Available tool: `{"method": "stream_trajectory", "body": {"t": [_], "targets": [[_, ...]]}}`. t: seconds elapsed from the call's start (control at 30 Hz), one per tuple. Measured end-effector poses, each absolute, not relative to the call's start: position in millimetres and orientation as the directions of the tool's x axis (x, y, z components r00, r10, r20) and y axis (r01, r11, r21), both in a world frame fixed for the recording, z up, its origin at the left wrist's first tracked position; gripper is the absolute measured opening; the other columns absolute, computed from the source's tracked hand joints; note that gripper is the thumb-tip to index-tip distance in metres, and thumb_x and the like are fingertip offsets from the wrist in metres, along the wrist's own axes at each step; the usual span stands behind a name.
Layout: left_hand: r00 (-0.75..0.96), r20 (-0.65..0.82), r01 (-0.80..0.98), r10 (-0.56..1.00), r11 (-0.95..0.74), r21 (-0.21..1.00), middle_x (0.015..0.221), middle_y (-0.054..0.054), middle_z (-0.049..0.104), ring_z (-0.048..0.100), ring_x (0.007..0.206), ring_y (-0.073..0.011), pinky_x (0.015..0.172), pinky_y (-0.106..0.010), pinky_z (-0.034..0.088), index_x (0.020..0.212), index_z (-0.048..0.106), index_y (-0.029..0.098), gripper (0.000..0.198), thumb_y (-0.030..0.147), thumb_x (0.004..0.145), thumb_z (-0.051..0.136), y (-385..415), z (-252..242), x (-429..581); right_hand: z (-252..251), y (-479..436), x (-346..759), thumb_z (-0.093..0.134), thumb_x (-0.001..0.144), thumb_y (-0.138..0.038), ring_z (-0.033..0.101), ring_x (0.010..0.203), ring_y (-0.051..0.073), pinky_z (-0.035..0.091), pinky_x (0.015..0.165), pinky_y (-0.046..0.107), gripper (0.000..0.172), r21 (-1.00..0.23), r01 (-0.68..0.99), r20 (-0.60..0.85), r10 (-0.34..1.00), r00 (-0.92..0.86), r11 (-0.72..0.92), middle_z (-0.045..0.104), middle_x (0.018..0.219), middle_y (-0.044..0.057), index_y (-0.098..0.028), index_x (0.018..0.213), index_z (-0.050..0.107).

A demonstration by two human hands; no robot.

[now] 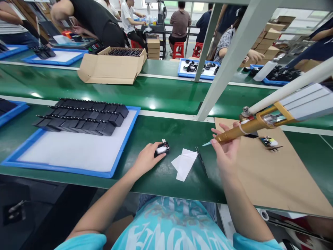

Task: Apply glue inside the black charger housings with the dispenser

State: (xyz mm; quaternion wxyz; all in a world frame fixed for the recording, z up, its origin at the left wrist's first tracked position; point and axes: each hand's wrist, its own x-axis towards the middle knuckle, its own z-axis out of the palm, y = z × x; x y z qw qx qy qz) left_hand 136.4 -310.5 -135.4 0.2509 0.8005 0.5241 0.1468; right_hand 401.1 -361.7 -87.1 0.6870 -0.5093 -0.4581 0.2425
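My left hand (147, 157) grips a small black plug-like housing (162, 149) on the green bench, its white inner part facing up and two pale prongs at the far end. In my right hand (229, 152) is a gold-coloured dispensing gun (231, 133), resting between thumb and fingers. Its light blue nozzle (207, 143) points left toward the housing, apart from it and above the bench. Between the hands lie a folded white paper wipe (184, 164) and dark tweezers (202, 161), whose tips touch the paper.
A blue tray (111, 172) at left bears rows of black housings (85, 116). Brown cardboard (275, 173) at right carries a small circuit part (269, 141). A slanted white post (234, 62) rises ahead. Beyond the green channel are an open carton (109, 69) and several co-workers.
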Motion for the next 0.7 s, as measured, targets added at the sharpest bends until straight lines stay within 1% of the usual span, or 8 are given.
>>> {"method": "stream_trajectory", "body": {"t": [0.07, 0.17, 0.23, 0.3, 0.37, 0.5, 0.6, 0.7], "targets": [[0.429, -0.061, 0.77, 0.901, -0.329, 0.547, 0.102, -0.007, 0.069, 0.065, 0.09, -0.0265, 0.073, -0.033, 0.049, 0.12, 0.056, 0.022, 0.039, 0.041, 0.086, 0.059, -305, -130, 139, -96, -363, 414, 0.067, 0.08, -0.028, 0.054, 0.124, 0.022, 0.04, 0.109, 0.047, 0.07, -0.933, 0.152, 0.358, 0.81, 0.464, 0.325, 0.045, 0.141, 0.004, -0.04, 0.14, 0.032], [0.48, -0.082, 0.724, 0.873, -0.342, 0.599, 0.102, -0.005, 0.071, 0.067, 0.082, -0.024, 0.07, -0.03, 0.049, 0.124, 0.053, 0.022, 0.042, 0.042, 0.088, 0.056, -298, -123, 147, -106, -368, 430, 0.067, 0.081, -0.031, 0.046, 0.134, 0.022, 0.034, 0.115, 0.049, 0.074, -0.946, 0.169, 0.324, 0.826, 0.461, 0.276, 0.041, 0.147, 0.005, -0.039, 0.144, 0.028], [0.503, -0.064, 0.697, 0.862, -0.36, 0.62, 0.103, -0.003, 0.071, 0.068, 0.081, -0.0226, 0.07, -0.03, 0.05, 0.126, 0.051, 0.023, 0.043, 0.043, 0.089, 0.055, -296, -121, 155, -112, -375, 435, 0.067, 0.08, -0.03, 0.045, 0.134, 0.022, 0.036, 0.113, 0.049, 0.074, -0.931, 0.266, 0.353, 0.795, 0.493, 0.249, 0.04, 0.148, 0.006, -0.037, 0.144, 0.03], [0.505, -0.025, 0.687, 0.863, -0.384, 0.616, 0.106, -0.003, 0.071, 0.068, 0.082, -0.0222, 0.071, -0.03, 0.05, 0.127, 0.051, 0.023, 0.044, 0.044, 0.088, 0.055, -295, -122, 162, -120, -385, 436, 0.067, 0.08, -0.03, 0.052, 0.123, 0.024, 0.044, 0.104, 0.049, 0.065, -0.883, 0.433, 0.407, 0.76, 0.507, 0.183, 0.048, 0.139, 0.009, -0.032, 0.14, 0.039], [0.503, 0.021, 0.677, 0.864, -0.409, 0.612, 0.108, -0.003, 0.071, 0.068, 0.085, -0.0218, 0.072, -0.029, 0.05, 0.125, 0.053, 0.023, 0.043, 0.043, 0.088, 0.057, -296, -127, 167, -132, -397, 432, 0.065, 0.082, -0.031, 0.059, 0.108, 0.024, 0.051, 0.093, 0.048, 0.055, -0.794, 0.6, 0.409, 0.816, 0.409, 0.097, 0.055, 0.126, 0.011, -0.028, 0.134, 0.047], [0.516, 0.128, 0.624, 0.847, -0.475, 0.62, 0.117, -0.004, 0.069, 0.067, 0.098, -0.0218, 0.081, -0.03, 0.051, 0.124, 0.055, 0.024, 0.042, 0.041, 0.086, 0.061, -299, -141, 167, -162, -418, 421, 0.058, 0.087, -0.036, 0.059, 0.105, 0.029, 0.052, 0.088, 0.05, 0.04, -0.503, 0.864, 0.261, 0.958, 0.12, 0.029, 0.059, 0.118, 0.015, -0.021, 0.124, 0.056], [0.52, 0.205, 0.594, 0.829, -0.523, 0.611, 0.119, -0.005, 0.069, 0.067, 0.102, -0.0222, 0.085, -0.031, 0.051, 0.123, 0.057, 0.023, 0.042, 0.038, 0.084, 0.064, -300, -147, 163, -175, -424, 421, 0.049, 0.093, -0.03, 0.062, 0.098, 0.028, 0.053, 0.085, 0.047, 0.024, -0.369, 0.929, 0.255, 0.96, 0.117, -0.015, 0.064, 0.108, 0.014, -0.016, 0.108, 0.062], [0.537, 0.259, 0.575, 0.803, -0.573, 0.584, 0.114, -0.005, 0.07, 0.068, 0.096, -0.021, 0.081, -0.031, 0.052, 0.121, 0.058, 0.022, 0.04, 0.035, 0.084, 0.065, -301, -147, 160, -167, -424, 423, 0.05, 0.093, -0.024, 0.064, 0.084, 0.022, 0.055, 0.074, 0.038, 0.017, -0.408, 0.913, 0.342, 0.93, 0.132, 0.021, 0.068, 0.093, 0.01, -0.016, 0.103, 0.06]]}}
